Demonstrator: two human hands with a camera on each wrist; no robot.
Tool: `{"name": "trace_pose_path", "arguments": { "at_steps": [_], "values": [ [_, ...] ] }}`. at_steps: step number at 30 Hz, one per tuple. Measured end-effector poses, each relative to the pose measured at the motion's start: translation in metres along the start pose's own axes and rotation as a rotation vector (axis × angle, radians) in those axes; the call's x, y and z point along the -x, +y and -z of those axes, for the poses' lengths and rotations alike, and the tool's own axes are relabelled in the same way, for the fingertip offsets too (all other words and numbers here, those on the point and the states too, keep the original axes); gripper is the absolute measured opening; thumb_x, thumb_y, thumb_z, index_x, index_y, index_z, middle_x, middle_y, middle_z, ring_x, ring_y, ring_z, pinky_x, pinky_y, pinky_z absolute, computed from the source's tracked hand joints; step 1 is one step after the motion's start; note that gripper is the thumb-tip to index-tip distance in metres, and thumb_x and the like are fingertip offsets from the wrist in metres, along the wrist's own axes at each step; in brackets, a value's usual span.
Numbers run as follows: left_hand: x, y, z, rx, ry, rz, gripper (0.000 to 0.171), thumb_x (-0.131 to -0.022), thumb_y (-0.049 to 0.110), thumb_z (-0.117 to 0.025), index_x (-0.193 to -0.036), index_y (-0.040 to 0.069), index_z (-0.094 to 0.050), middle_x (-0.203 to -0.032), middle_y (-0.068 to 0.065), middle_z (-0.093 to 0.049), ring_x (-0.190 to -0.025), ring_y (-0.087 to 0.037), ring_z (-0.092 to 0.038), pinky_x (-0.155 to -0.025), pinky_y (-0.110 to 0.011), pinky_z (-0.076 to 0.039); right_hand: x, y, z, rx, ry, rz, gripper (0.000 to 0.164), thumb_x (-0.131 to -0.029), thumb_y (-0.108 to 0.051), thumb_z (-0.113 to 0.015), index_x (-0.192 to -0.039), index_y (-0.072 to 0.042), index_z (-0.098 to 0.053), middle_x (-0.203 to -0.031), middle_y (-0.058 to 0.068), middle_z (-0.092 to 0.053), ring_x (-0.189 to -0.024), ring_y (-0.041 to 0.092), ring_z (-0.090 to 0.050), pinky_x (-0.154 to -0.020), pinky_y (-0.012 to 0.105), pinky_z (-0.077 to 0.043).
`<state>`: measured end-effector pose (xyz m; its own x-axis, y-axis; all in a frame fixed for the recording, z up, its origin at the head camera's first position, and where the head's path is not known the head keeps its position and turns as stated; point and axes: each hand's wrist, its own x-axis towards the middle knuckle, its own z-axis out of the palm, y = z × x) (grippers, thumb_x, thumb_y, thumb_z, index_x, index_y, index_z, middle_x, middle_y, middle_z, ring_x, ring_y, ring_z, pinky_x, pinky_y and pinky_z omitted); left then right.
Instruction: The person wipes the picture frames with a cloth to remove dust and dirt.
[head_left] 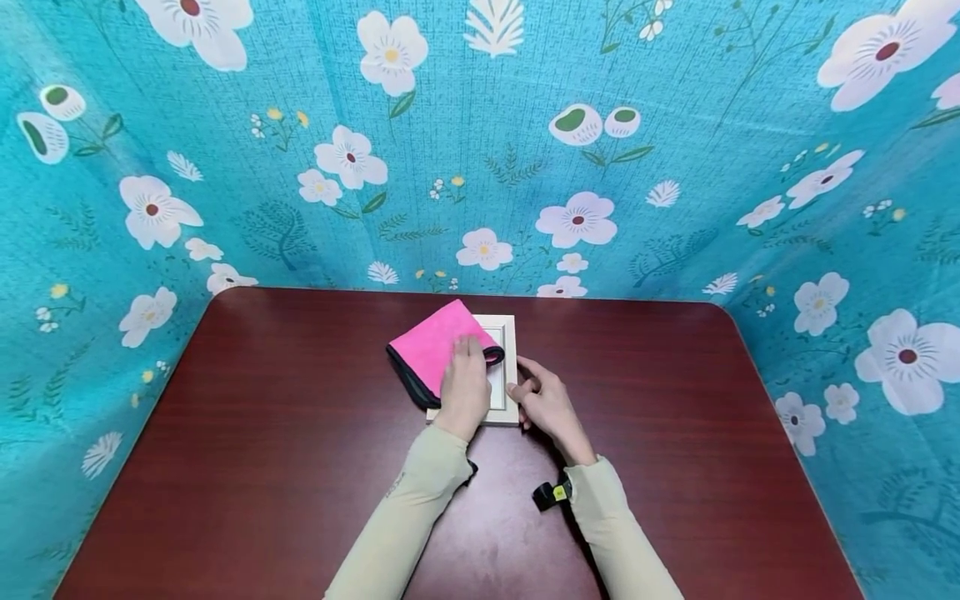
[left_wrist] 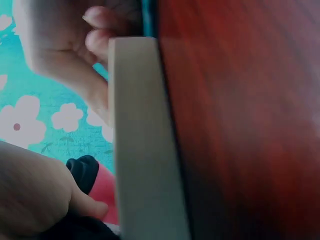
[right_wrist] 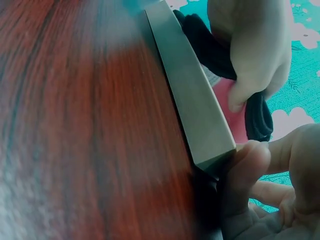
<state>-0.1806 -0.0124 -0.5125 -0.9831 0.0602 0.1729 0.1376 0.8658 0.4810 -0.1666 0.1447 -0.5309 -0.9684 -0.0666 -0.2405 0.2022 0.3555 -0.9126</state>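
A folded pink cloth with black edging lies over the left part of a white picture frame on the table. My left hand presses the cloth against the frame, its fingers extended together and pointing away from me. On the other side, my right hand holds the frame's right edge, thumb on top and other fingers at the side. In the right wrist view the pale side of the frame shows close up, with the right fingertips at its near corner. The cloth hides much of the frame's inner panel.
The dark red-brown table extends on both sides of the frame. A blue flowered curtain hangs behind the table and along its left and right sides. A black strap device sits on the right wrist.
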Motion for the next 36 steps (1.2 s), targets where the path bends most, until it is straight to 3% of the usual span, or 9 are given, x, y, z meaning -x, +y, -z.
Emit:
{"name": "trace_pose_path", "arguments": {
  "at_steps": [5, 9, 15, 23, 28, 33, 36],
  "values": [
    [0.001, 0.004, -0.003, 0.048, 0.016, -0.03, 0.054, -0.083, -0.012, -0.074, -0.135, -0.011, -0.059, -0.136, -0.031, -0.065, -0.103, -0.046, -0.073, -0.087, -0.053, -0.064, 0.001, 0.0, 0.003, 0.011, 0.012, -0.008, 0.06, -0.1, -0.009, -0.07, -0.157, -0.012, -0.053, -0.065, 0.004, -0.06, -0.043, 0.013, -0.055, -0.043, 0.029, -0.051],
    [0.003, 0.005, -0.004, 0.124, -0.013, -0.07, 0.053, -0.084, -0.014, -0.069, -0.137, -0.009, -0.059, -0.135, -0.028, -0.067, -0.105, -0.047, -0.073, -0.089, -0.054, -0.062, 0.0, 0.001, 0.003, 0.016, 0.016, -0.011, 0.06, -0.099, -0.01, -0.07, -0.157, -0.012, -0.053, -0.064, 0.003, -0.059, -0.043, 0.013, -0.054, -0.042, 0.029, -0.051],
    [0.006, 0.007, -0.004, 0.217, -0.01, -0.104, 0.042, -0.092, -0.01, -0.063, -0.134, -0.005, -0.062, -0.116, -0.027, -0.074, -0.101, -0.046, -0.075, -0.087, -0.055, -0.062, -0.001, 0.001, 0.0, 0.008, 0.015, 0.011, 0.058, -0.097, -0.01, -0.071, -0.153, -0.013, -0.058, -0.063, 0.003, -0.058, -0.043, 0.014, -0.055, -0.041, 0.031, -0.051],
    [0.005, 0.01, 0.0, 0.301, -0.101, -0.082, 0.046, -0.099, -0.008, -0.058, -0.145, -0.006, -0.058, -0.128, -0.026, -0.073, -0.115, -0.042, -0.073, -0.099, -0.051, -0.06, 0.0, 0.001, -0.001, 0.008, 0.022, 0.043, 0.033, -0.097, -0.009, -0.071, -0.13, -0.012, -0.069, -0.059, 0.004, -0.058, -0.04, 0.015, -0.055, -0.039, 0.032, -0.051],
    [0.003, 0.003, 0.0, 0.4, -0.138, -0.09, 0.04, -0.102, -0.004, -0.053, -0.141, -0.003, -0.062, -0.122, -0.022, -0.076, -0.113, -0.033, -0.074, -0.097, -0.047, -0.061, -0.001, 0.002, 0.0, 0.011, 0.022, 0.04, 0.047, -0.096, -0.006, -0.071, -0.142, -0.012, -0.065, -0.061, 0.004, -0.06, -0.041, 0.014, -0.055, -0.04, 0.032, -0.051],
    [-0.001, -0.008, -0.002, 0.476, -0.198, -0.031, 0.025, -0.103, 0.005, -0.055, -0.124, 0.009, -0.068, -0.107, -0.012, -0.075, -0.097, -0.024, -0.068, -0.091, -0.043, -0.058, -0.002, 0.002, -0.001, 0.028, 0.023, 0.02, 0.063, -0.096, -0.005, -0.07, -0.156, -0.008, -0.054, -0.062, 0.004, -0.062, -0.041, 0.013, -0.056, -0.041, 0.03, -0.052],
    [-0.002, -0.011, 0.003, 0.503, -0.237, 0.0, 0.021, -0.105, 0.009, -0.056, -0.12, 0.011, -0.07, -0.104, -0.009, -0.074, -0.096, -0.024, -0.064, -0.093, -0.045, -0.056, -0.003, 0.002, -0.002, 0.028, 0.021, 0.009, 0.064, -0.097, -0.008, -0.072, -0.158, -0.007, -0.051, -0.064, 0.005, -0.064, -0.042, 0.013, -0.056, -0.042, 0.03, -0.051]
  ]
}}
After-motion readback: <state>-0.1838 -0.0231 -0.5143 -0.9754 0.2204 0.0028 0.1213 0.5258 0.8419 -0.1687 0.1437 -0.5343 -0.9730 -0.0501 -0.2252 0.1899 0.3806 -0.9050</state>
